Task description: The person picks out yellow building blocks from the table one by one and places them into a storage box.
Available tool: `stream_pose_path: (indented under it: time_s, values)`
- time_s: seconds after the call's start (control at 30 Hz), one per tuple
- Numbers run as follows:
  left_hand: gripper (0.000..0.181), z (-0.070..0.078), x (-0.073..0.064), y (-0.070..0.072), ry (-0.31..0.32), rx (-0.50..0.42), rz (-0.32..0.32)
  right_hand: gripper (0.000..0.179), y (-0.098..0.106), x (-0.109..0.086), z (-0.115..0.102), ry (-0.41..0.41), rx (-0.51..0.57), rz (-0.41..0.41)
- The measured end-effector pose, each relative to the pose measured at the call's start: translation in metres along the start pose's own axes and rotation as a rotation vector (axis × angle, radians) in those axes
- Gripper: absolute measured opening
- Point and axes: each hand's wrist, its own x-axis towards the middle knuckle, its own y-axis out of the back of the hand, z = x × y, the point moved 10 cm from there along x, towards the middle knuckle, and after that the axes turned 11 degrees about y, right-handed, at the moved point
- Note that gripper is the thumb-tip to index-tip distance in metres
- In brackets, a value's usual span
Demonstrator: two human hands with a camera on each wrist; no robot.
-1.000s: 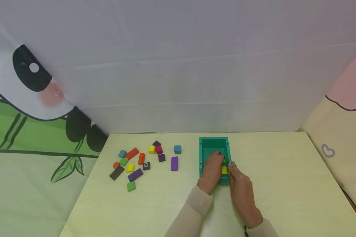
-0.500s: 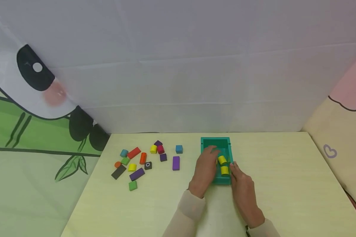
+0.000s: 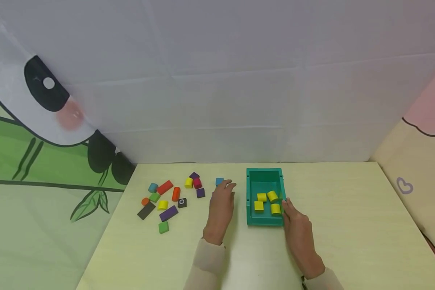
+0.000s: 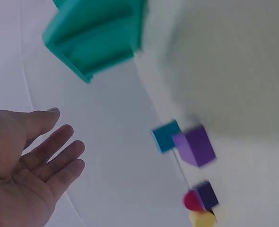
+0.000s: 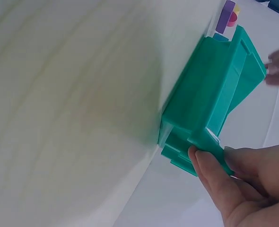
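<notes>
A green box (image 3: 264, 222) stands at the right of the table with several yellow blocks (image 3: 259, 207) inside, a cube and some cylinders. My right hand (image 3: 300, 239) pinches the box's right rim between thumb and fingers, as the right wrist view shows. To the left of the box, my left hand (image 3: 220, 211) is in the air with relaxed fingers and nothing in it; its palm (image 4: 21, 189) is bare in the left wrist view. Beyond its fingertips sits a blue cube (image 3: 219, 181). A purple block (image 4: 195, 145), mostly hidden by that hand in the head view, lies nearby.
Further left lies a spread of loose blocks, among them a red block (image 3: 164, 187), a yellow cylinder (image 3: 162, 205), a black block (image 3: 146, 210), a long purple block (image 3: 168, 213) and a green cube (image 3: 163, 227). A white cloth (image 3: 217, 146) hangs behind the table.
My left hand has come out of the box and moved left over the table. More yellow blocks now show in the box. The right hand stays at the rim.
</notes>
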Motion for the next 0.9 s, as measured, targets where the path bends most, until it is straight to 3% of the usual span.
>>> stream_pose_path:
  time_s: [0.33, 0.9]
  values:
    - [0.029, -0.067, 0.004, 0.016, 0.145, 0.024, 0.037, 0.049, -0.001, 0.001, 0.004, -0.001, -0.002, -0.007]
    - [0.027, -0.148, -0.005, 0.037, 0.271, 0.085, 0.064, 0.05, -0.003, 0.002, 0.002, -0.012, -0.012, -0.03]
